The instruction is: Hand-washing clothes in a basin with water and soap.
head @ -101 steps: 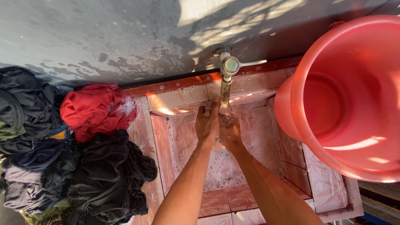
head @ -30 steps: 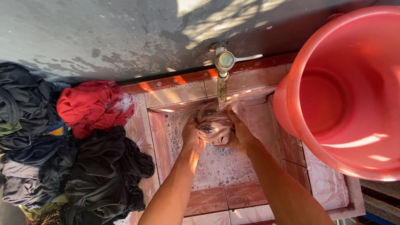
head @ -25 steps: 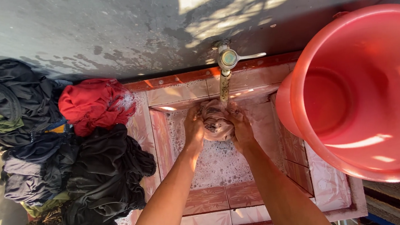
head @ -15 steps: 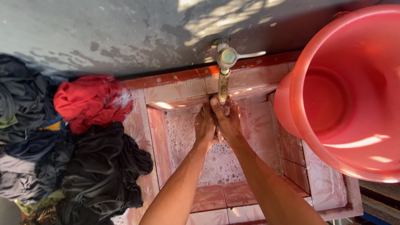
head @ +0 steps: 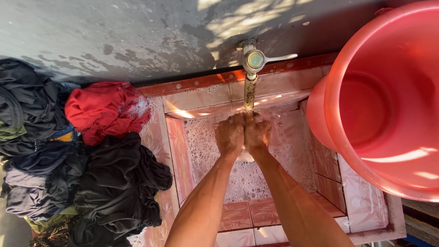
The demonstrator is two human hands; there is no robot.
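Grey stained concrete wall (head: 89, 29) behind pink tiled wash basin (head: 179, 143), suds inside. Your left hand (head: 229, 136) and right hand (head: 257, 134) pressed together under brass tap (head: 250, 78); cloth between them hidden, grip cannot be judged. Large red plastic bucket (head: 403, 102) crowds basin's right rim. Crumpled red garment (head: 103, 111) and dark clothes pile (head: 66, 184) at left.
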